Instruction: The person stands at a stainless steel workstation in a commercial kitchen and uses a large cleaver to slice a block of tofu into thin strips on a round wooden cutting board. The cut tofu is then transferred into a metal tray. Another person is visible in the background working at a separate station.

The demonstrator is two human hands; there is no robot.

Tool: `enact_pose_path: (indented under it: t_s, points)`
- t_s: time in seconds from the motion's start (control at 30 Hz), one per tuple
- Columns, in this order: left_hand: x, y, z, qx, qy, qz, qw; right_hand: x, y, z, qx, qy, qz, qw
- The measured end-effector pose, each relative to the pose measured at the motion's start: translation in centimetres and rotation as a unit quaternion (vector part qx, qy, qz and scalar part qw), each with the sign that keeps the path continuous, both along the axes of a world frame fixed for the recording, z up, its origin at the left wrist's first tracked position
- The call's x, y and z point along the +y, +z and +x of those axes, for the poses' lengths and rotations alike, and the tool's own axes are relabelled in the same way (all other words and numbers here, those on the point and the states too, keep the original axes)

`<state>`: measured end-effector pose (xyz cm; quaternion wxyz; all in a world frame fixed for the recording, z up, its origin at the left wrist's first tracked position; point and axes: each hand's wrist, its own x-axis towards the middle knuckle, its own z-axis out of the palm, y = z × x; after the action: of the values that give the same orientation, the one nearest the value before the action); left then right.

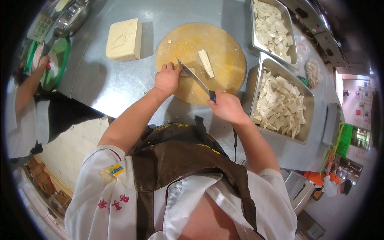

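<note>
A round, yellowish cutting board (224,44) lies on the metal table in front of me. My right hand (228,106) is closed round the dark handle of a kitchen knife (196,79), whose blade points up and left across the board. Beside the blade, my left hand (168,79) has its fingers bent onto a piece of tofu (187,72), partly hidden by the fingers and knife. Right of the blade a pale tofu strip (206,64) lies by itself. Small crumbs dot the board.
A large tofu block (124,40) stands left of the board on the metal table (92,76). To the right are two metal trays (255,82) full of cut tofu pieces (280,104). At the far left, a co-worker's hand (44,62) is over a green basin (60,64).
</note>
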<state>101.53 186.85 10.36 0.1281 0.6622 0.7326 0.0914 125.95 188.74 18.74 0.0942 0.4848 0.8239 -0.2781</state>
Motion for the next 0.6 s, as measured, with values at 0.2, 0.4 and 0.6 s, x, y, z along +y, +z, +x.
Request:
enact_pose_path:
  t_s: [0.2,0.4,0.6]
  points:
    - [0.0,-0.9,-0.4,-0.015,-0.001,0.004,1.0,0.2,-2.1,-0.4,0.017,-0.019,-0.009,1.0]
    - [-1.8,-1.5,-2.0,-0.076,0.057,0.112,0.989,0.1,-0.2,-0.7,0.025,0.0,0.018,1.0]
    - [-2.1,-1.1,-2.3,-0.096,0.059,0.069,0.991,-0.2,-0.2,-1.7,0.038,0.046,0.052,0.997]
